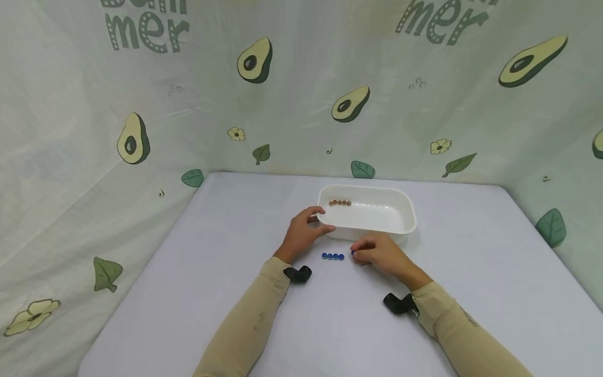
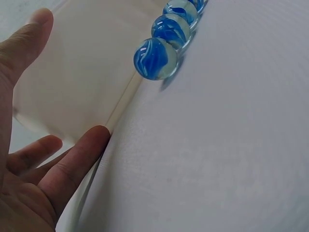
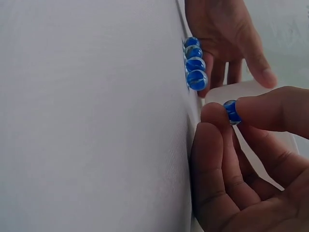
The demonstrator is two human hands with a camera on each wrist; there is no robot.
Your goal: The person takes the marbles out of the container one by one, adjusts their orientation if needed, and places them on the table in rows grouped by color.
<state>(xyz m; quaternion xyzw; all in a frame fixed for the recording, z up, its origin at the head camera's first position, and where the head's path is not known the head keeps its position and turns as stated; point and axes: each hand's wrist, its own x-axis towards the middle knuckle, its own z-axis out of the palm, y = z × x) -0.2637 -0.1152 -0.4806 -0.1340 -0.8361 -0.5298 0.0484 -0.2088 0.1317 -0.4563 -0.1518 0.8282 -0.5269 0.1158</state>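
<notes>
My right hand [image 1: 380, 255] pinches a blue-and-clear glass marble [image 3: 232, 112] between thumb and fingertips, low over the table in front of the white tray [image 1: 348, 233]. Just left of it, several blue swirled marbles [image 1: 330, 256] sit in a row, also close by in the left wrist view. At the tray's front left corner is my left hand [image 1: 302, 233], thumb and fingers spread, with fingertips touching the tray's side. Inside the tray, several orange-brown marbles [image 1: 339, 202] lie in a line near the back left.
A white-covered table [image 1: 235, 220] extends around the tray on every side. Behind it hangs a pale curtain [image 1: 292, 115] printed with avocados and leaves. Black wrist devices are strapped over both beige sleeves [image 1: 256, 314].
</notes>
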